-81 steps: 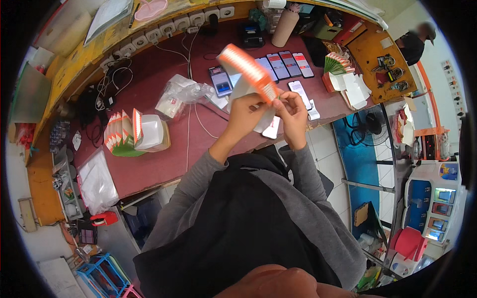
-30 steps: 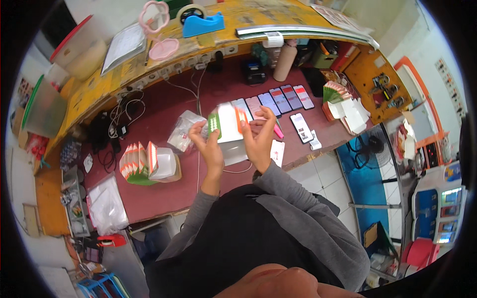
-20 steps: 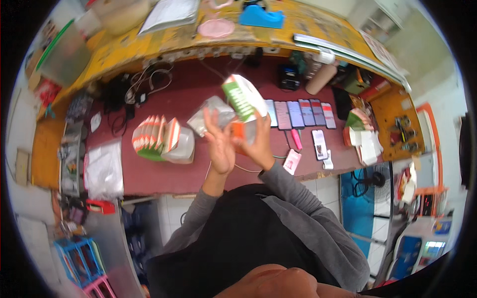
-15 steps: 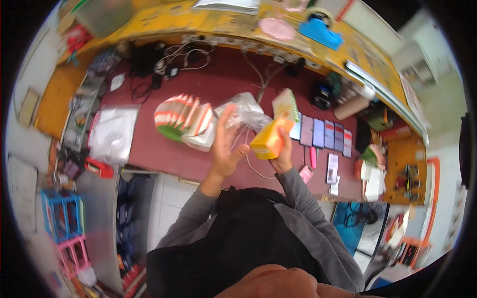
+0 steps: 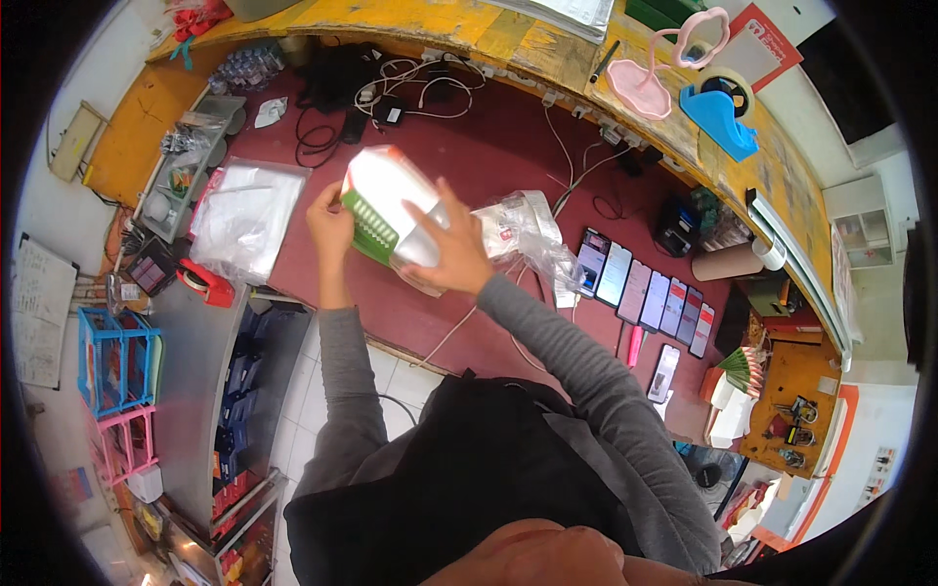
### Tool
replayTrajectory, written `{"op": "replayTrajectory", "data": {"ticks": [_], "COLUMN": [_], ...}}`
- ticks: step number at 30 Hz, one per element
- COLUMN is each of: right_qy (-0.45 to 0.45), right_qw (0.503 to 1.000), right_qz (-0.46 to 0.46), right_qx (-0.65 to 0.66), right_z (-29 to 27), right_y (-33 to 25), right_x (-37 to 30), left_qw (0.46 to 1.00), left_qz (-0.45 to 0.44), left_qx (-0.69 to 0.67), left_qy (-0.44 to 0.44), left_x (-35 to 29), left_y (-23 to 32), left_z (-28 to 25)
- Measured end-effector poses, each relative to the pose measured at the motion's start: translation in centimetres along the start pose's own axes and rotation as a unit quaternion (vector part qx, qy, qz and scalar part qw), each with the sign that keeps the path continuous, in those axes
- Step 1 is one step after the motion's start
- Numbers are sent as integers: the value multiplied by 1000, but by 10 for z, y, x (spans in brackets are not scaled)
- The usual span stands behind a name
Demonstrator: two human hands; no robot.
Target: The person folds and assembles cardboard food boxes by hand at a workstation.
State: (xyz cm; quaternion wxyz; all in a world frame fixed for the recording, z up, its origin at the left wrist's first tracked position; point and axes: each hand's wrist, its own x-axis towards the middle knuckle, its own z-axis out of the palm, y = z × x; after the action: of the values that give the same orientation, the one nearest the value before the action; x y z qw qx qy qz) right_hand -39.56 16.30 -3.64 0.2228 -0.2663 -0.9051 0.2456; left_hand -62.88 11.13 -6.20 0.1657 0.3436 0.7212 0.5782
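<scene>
Above the left part of the dark red desk (image 5: 440, 161), both hands hold a tilted white carton (image 5: 386, 186) with a green and orange stack of packets along it. At its left edge my left hand (image 5: 332, 227) is closed, thumb and fingers gripping the green side. My right hand (image 5: 451, 244) rests against the carton's right side, fingers spread over the white and grey surface. Part of the carton's lower end is hidden behind that hand. Close to the right hand lies a crumpled clear plastic bag (image 5: 542, 254) over a white package (image 5: 518, 217).
Several phones (image 5: 640, 293) lie in a row to the right, with another phone (image 5: 664, 374) nearer. A second white carton with fanned green packets (image 5: 738, 376) stands at the far right. Plastic sleeves (image 5: 249, 220) and a red tape dispenser (image 5: 205, 283) are at left.
Both hands have shifted left and taken up the white carton that stood on the desk. The yellow box from my right hand is no longer visible. The view has turned.
</scene>
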Motion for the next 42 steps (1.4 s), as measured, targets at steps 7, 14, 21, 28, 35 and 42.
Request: {"op": "replayTrajectory", "data": {"ticks": [7, 14, 21, 28, 35, 42], "right_qy": [-65, -48, 124, 375, 539, 593], "right_qw": [993, 998, 990, 839, 670, 601], "right_qz": [41, -1, 41, 376, 479, 530], "right_qx": [-89, -35, -52, -115, -178, -81], "right_z": [40, 50, 19, -44, -48, -35], "right_y": [8, 29, 57, 95, 47, 61], "right_x": [-11, -23, -170, -407, -529, -547], "left_qw": [997, 992, 905, 856, 869, 866], "left_qz": [61, 79, 350, 474, 454, 439], "left_qx": [-28, -37, 79, -85, -183, -239], "left_qy": [-36, -94, 229, 188, 69, -22], "left_x": [-5, -19, -118, -184, -235, -300], "left_y": [-6, 9, 59, 105, 151, 152], "left_z": [-8, -5, 29, 101, 172, 208]}}
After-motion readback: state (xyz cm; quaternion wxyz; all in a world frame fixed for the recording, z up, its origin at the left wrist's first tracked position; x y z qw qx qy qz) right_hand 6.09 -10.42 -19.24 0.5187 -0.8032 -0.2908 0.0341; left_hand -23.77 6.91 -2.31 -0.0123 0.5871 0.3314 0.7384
